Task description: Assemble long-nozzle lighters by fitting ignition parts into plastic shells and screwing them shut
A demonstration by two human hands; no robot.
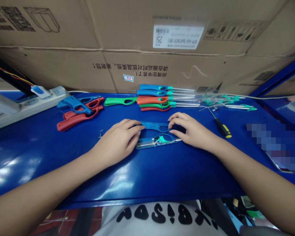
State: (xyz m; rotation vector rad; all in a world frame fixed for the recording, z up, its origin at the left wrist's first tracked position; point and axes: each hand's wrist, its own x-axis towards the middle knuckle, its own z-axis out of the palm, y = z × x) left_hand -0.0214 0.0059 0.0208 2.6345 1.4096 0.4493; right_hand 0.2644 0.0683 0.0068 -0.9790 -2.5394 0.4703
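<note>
A blue lighter shell half (155, 126) is held between my two hands, its hollow inner side showing. The closed fingers of my left hand (120, 139) pinch its left end. At the right end, my right hand (190, 129) grips it with thumb and fingers curled. Just below lies the other blue half of a gas lighter (144, 144), with a clear fuel tank, a green trigger (161, 140), thin wires and the start of a metal tube inside. My right thumb is close to that tube; whether they touch I cannot tell.
Finished-looking lighters (153, 100) in several colours lie at the back, beside metal nozzle tubes (236, 106). Loose red shells (76, 121) and a blue one sit left, near a power strip (29, 106). A screwdriver (222, 127) lies right. Cardboard (137, 39) walls the back.
</note>
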